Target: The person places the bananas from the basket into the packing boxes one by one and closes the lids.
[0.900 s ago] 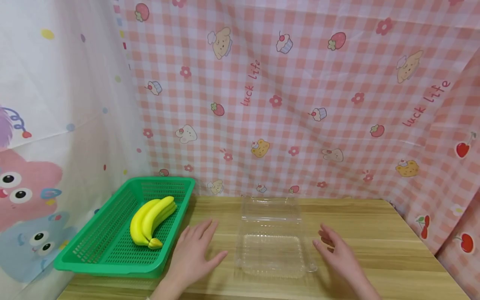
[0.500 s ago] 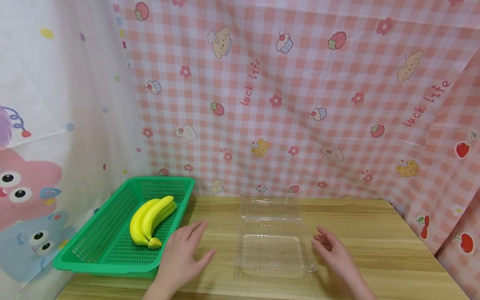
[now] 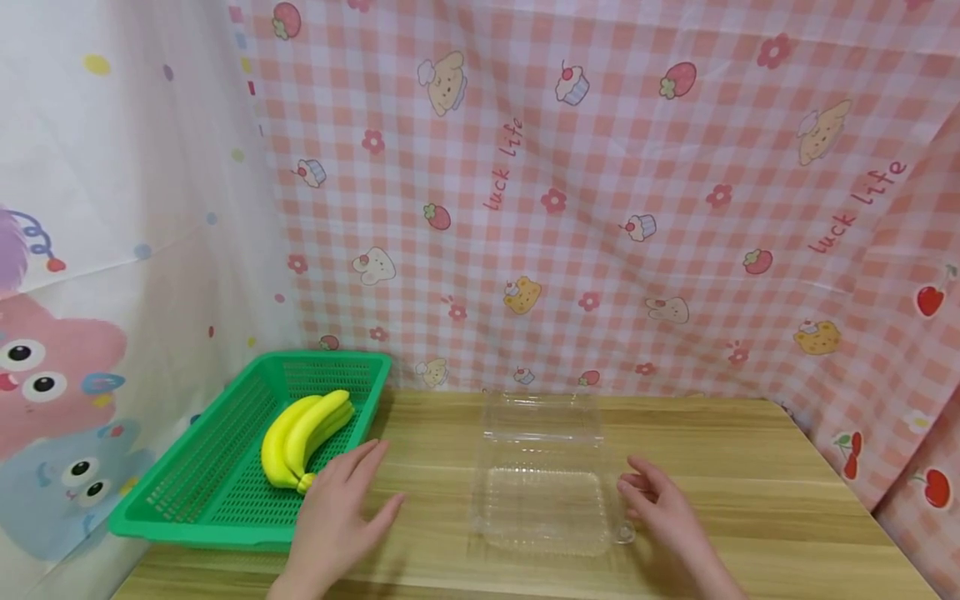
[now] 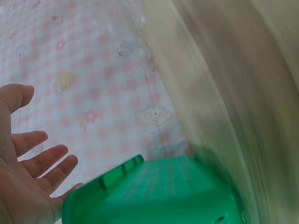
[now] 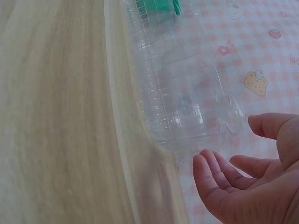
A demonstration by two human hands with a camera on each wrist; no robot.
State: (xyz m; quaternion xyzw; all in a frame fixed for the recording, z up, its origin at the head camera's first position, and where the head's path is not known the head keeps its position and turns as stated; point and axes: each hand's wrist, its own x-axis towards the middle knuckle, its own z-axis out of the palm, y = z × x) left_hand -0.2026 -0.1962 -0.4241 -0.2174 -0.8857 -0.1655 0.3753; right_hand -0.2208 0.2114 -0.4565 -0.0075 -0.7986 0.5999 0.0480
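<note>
A bunch of yellow bananas point(image 3: 303, 437) lies in a green plastic basket point(image 3: 217, 536) at the left of the table. My left hand point(image 3: 333, 521) hovers over the basket's right rim, fingers extended and thumb spread, and it overlaps the stem end of the bananas in the head view. In the left wrist view the basket point(image 4: 154, 205) is close beside the fingers. A clear plastic clamshell box point(image 3: 543, 512) stands with its lid raised at the middle of the table. My right hand point(image 3: 663, 508) is just right of the box, fingers loosely bent and holding nothing.
The wooden table point(image 3: 757, 500) reaches back to a pink checked cloth point(image 3: 480, 208) hanging behind it. A white cartoon-print cloth point(image 3: 172, 167) hangs along the left, close to the basket. The box's lid point(image 3: 543, 417) leans toward the back edge.
My left hand has moved left, from between basket and box to over the basket's rim. My right hand has shifted slightly left, nearer the box. Bananas, basket and box stay put.
</note>
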